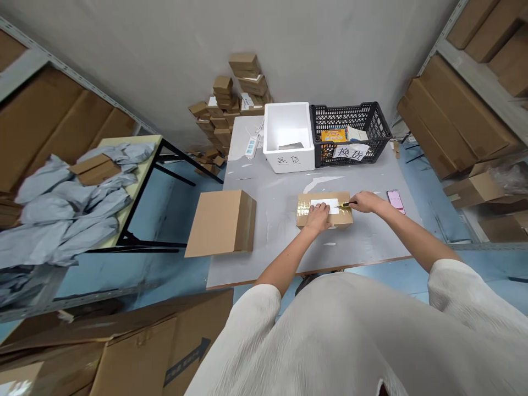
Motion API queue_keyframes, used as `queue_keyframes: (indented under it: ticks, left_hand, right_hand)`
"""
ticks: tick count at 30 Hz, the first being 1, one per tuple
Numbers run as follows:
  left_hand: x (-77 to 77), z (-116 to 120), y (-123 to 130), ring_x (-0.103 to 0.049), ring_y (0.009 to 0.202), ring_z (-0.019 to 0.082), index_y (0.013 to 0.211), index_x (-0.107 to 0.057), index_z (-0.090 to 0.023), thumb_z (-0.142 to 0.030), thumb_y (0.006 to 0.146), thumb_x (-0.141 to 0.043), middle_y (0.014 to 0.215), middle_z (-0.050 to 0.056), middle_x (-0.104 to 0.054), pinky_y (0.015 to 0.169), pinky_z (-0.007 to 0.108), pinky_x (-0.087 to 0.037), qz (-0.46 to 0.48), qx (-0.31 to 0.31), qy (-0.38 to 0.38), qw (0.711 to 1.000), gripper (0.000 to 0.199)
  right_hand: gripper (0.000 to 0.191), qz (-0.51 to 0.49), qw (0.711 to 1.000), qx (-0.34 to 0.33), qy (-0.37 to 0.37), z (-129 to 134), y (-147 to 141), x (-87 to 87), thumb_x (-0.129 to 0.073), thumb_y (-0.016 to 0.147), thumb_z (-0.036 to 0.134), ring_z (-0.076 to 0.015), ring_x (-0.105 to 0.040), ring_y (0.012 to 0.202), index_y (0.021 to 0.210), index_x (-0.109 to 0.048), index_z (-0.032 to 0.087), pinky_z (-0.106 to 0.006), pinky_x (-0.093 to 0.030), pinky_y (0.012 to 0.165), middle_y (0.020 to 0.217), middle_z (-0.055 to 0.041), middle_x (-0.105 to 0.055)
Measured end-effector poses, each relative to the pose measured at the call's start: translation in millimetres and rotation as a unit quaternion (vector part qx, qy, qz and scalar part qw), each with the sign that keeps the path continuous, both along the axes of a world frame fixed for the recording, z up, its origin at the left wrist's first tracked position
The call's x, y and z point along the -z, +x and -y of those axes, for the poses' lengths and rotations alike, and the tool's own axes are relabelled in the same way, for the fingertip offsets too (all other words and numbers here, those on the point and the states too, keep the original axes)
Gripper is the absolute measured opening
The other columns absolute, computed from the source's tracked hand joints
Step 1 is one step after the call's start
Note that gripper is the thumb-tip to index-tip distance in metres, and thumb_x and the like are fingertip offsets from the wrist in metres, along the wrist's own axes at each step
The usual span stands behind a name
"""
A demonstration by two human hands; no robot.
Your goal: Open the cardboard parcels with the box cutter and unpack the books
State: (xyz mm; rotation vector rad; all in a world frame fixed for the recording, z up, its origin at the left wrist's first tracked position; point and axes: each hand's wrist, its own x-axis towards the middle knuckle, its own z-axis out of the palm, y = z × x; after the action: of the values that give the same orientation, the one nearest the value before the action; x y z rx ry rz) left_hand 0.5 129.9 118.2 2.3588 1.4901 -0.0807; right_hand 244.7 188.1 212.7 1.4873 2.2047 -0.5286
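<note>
A small taped cardboard box (303, 220) with a white label (330, 203) on top lies on the grey table in front of me. My left hand (318, 217) rests on the box, its fingers spread over the label's near left part. My right hand (365, 202) is closed around a yellow and black utility knife (346, 204) at the box's right end. The knife's tip points left and reaches the label. Whether the blade cuts into the surface cannot be made out.
At the table's back stand a white bin (289, 160) and a black crate (375, 157) with small packages inside. A larger carton (216, 223) sits at the left edge, a phone (396, 201) at the right. A power strip (251, 147) lies behind. Grey bags (82, 201) cover the side table.
</note>
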Motion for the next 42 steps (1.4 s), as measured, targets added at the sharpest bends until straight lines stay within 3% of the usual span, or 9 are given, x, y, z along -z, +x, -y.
queue_keyframes:
  ticks: [6, 12, 16, 19, 24, 27, 33, 38, 42]
  left_hand:
    - [1.1, -0.9, 0.3, -0.056, 0.144, 0.038, 0.150, -0.057, -0.021, -0.046, 0.090, -0.088, 0.147, 0.018, -0.063, 0.133, 0.054, -0.027, -0.007, -0.008, -0.013, 1.000, 0.072]
    - [3.1, -0.5, 0.3, -0.055, 0.145, 0.037, 0.152, -0.055, -0.023, -0.045, 0.089, -0.088, 0.148, 0.017, -0.063, 0.134, 0.056, -0.024, -0.005, -0.004, -0.013, 1.000, 0.075]
    - [3.2, -2.8, -0.1, -0.057, 0.143, 0.037, 0.148, -0.057, -0.023, -0.045, 0.085, -0.091, 0.145, 0.016, -0.064, 0.135, 0.056, -0.023, -0.011, 0.001, -0.008, 1.000, 0.075]
    - [2.7, -5.7, 1.4, -0.057, 0.143, 0.037, 0.146, -0.059, -0.021, -0.045, 0.082, -0.094, 0.143, 0.018, -0.063, 0.137, 0.054, -0.021, -0.012, -0.002, -0.012, 1.000, 0.077]
    - [2.4, -8.2, 3.6, -0.060, 0.140, 0.038, 0.142, -0.061, -0.023, -0.044, 0.078, -0.097, 0.142, 0.018, -0.063, 0.137, 0.057, -0.021, -0.018, -0.002, -0.019, 1.000, 0.076]
    - [1.7, -6.4, -0.6, -0.061, 0.139, 0.038, 0.141, -0.062, -0.025, -0.042, 0.081, -0.096, 0.140, 0.017, -0.063, 0.137, 0.059, -0.020, -0.021, -0.004, -0.014, 1.000, 0.071]
    - [-0.6, -3.1, -18.8, -0.061, 0.138, 0.035, 0.141, -0.061, -0.024, -0.042, 0.086, -0.092, 0.141, 0.016, -0.061, 0.138, 0.056, -0.017, -0.024, -0.007, -0.006, 1.000, 0.065]
    - [-0.5, -4.1, -24.5, -0.061, 0.137, 0.036, 0.141, -0.061, -0.028, -0.041, 0.085, -0.092, 0.140, 0.014, -0.061, 0.138, 0.057, -0.017, -0.024, -0.011, -0.016, 1.000, 0.066]
    - [-0.1, -4.0, -26.1, -0.062, 0.136, 0.036, 0.143, -0.059, -0.029, -0.040, 0.084, -0.093, 0.140, 0.013, -0.061, 0.137, 0.056, -0.020, -0.013, -0.011, -0.020, 1.000, 0.069]
  right_hand:
    - [0.040, -0.011, 0.999, 0.038, -0.028, -3.3, 42.9, -1.0, -0.056, 0.105, 0.051, -0.0306, -0.075, 0.096, 0.117, -0.089, 0.031, -0.035, -0.048, 0.079, 0.103, -0.0112, -0.084]
    - [0.040, -0.038, 0.996, 0.068, -0.039, -1.7, 72.0, -8.1, -0.058, 0.103, 0.048, -0.0275, -0.073, 0.090, 0.122, -0.088, 0.030, -0.033, -0.045, 0.072, 0.097, -0.0082, -0.083]
    - [0.039, -0.082, 0.987, 0.120, -0.066, 1.3, 85.5, -11.0, -0.062, 0.100, 0.054, -0.0243, -0.073, 0.083, 0.111, -0.088, 0.027, -0.032, -0.048, 0.068, 0.093, -0.0069, -0.083]
    - [0.041, -0.135, 0.972, 0.168, -0.098, 6.3, 94.3, -2.9, -0.063, 0.101, 0.058, -0.0219, -0.074, 0.079, 0.103, -0.083, 0.022, -0.030, -0.050, 0.066, 0.093, -0.0085, -0.083]
    - [0.047, -0.261, 0.930, 0.224, -0.128, 16.8, 98.5, 21.6, -0.070, 0.098, 0.063, -0.0183, -0.073, 0.073, 0.116, -0.073, 0.020, -0.028, -0.053, 0.064, 0.100, -0.0103, -0.081]
    - [0.043, -0.286, 0.929, 0.202, -0.121, 17.3, 96.6, 34.1, -0.068, 0.099, 0.060, -0.0186, -0.074, 0.076, 0.114, -0.073, 0.020, -0.027, -0.053, 0.066, 0.101, -0.0094, -0.081]
    - [0.039, -0.201, 0.975, 0.077, -0.050, 3.3, 92.4, 49.2, -0.059, 0.103, 0.049, -0.0229, -0.071, 0.089, 0.117, -0.082, 0.022, -0.029, -0.048, 0.076, 0.101, -0.0055, -0.083]
    - [0.037, -0.146, 0.989, -0.004, 0.013, -8.4, 78.1, 53.8, -0.057, 0.107, 0.047, -0.0264, -0.072, 0.097, 0.125, -0.082, 0.026, -0.031, -0.046, 0.083, 0.115, -0.0082, -0.082]
    - [0.038, -0.117, 0.990, -0.063, 0.055, -13.9, 62.3, 58.0, -0.047, 0.111, 0.035, -0.0296, -0.071, 0.107, 0.129, -0.079, 0.026, -0.035, -0.044, 0.087, 0.121, -0.0126, -0.079]
